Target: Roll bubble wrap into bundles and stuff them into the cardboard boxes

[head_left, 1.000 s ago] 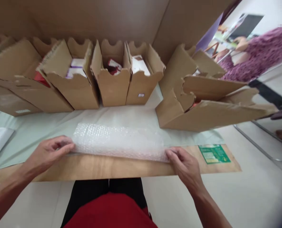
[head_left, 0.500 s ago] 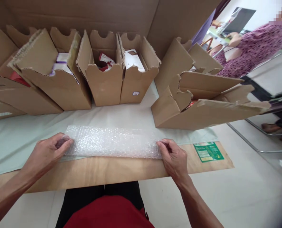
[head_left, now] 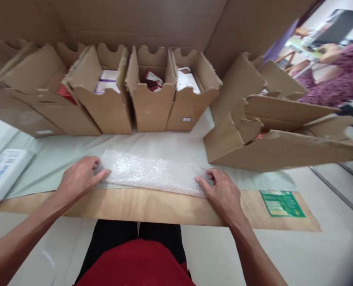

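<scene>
A flat, folded strip of clear bubble wrap (head_left: 152, 171) lies lengthwise near the table's front edge, partly over the pale green cloth. At its left end is my left hand (head_left: 81, 176), the thumb on top and the curled fingers round the edge. My right hand (head_left: 224, 192) grips the opposite end in the same way, thumb towards the middle. Some fingertips of both hands are hidden behind the wrap and knuckles.
Open cardboard bins (head_left: 151, 107) with small boxes and packets stand along the back. Another cardboard bin (head_left: 253, 147) stands at the right. A white device (head_left: 8, 172) sits at the left, a green label (head_left: 282, 203) on the wood at the right. A person in a purple patterned garment (head_left: 340, 79) is beyond.
My view has shifted left, bringing the white device in. Both hands stay at the wrap's ends, with their thumbs and fingers looking slightly looser. The wrap lies flat as before.
</scene>
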